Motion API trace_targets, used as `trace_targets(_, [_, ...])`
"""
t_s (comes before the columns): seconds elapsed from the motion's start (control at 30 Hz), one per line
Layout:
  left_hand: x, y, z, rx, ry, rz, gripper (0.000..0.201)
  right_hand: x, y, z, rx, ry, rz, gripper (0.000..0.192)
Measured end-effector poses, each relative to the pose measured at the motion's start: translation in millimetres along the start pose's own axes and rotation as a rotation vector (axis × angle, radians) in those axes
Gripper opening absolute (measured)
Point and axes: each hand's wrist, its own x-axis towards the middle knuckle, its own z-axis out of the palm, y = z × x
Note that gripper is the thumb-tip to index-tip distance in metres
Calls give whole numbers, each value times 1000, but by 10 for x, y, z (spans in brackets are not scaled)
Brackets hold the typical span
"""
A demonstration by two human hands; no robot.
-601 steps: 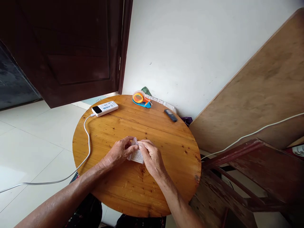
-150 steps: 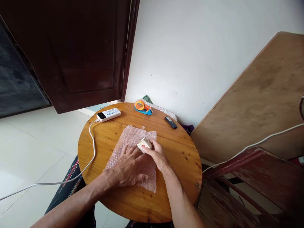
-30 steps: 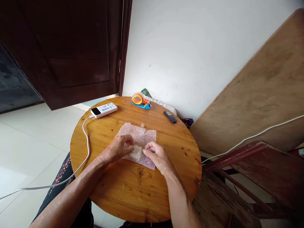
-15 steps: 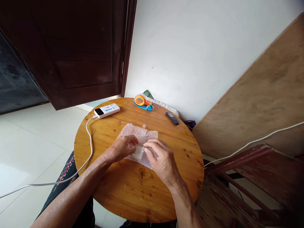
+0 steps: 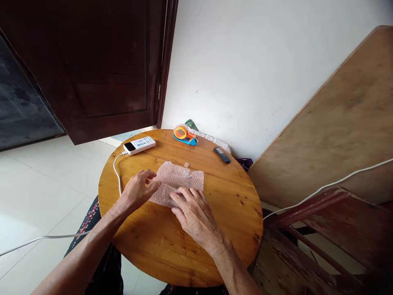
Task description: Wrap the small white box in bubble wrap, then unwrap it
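Observation:
A sheet of clear, pinkish bubble wrap [image 5: 173, 174] lies at the middle of the round wooden table [image 5: 181, 254], its near edge folded inward. My right hand [image 5: 196, 215] rests over its near right part, fingers stretched out on the folded wrap. Whatever is under that fold is hidden by the wrap and the fingers. My left hand [image 5: 138, 190] hovers by the left edge of the wrap, holding nothing, with thumb and fingers apart. Just past the wrap's far edge is a small piece of clear tape [image 5: 186, 165].
An orange and blue tape dispenser [image 5: 186, 135] stands at the table's far edge. A white power bank [image 5: 141, 145] with a plugged-in cable [image 5: 117, 170] lies at the far left. A blurred dark object [image 5: 222, 155] lies far right. A white wall [image 5: 233, 82] rises behind.
My left hand has moved left, off the wrap, and opened. My right hand has lowered and flattened onto the wrap. The wrap's near edge is now folded inward.

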Motion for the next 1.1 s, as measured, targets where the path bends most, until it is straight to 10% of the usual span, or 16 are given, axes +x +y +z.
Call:
trace_targets(0.4, [22,-139,35,131,-168,-227,48,162,-44,6,-209,-52,-33,17])
trace_targets(0.63, [50,-112,118,-144,-220,-232,17,278,-52,-27,-253,-98,-77,9])
trace_targets(0.9, [-34,147,253,-791,-281,-269,26,257,-33,-31,-187,-109,-54,8])
trace_targets(1.1, [-90,249,301,-850,-295,-250,35,146,-52,-83,-17,-60,44,27])
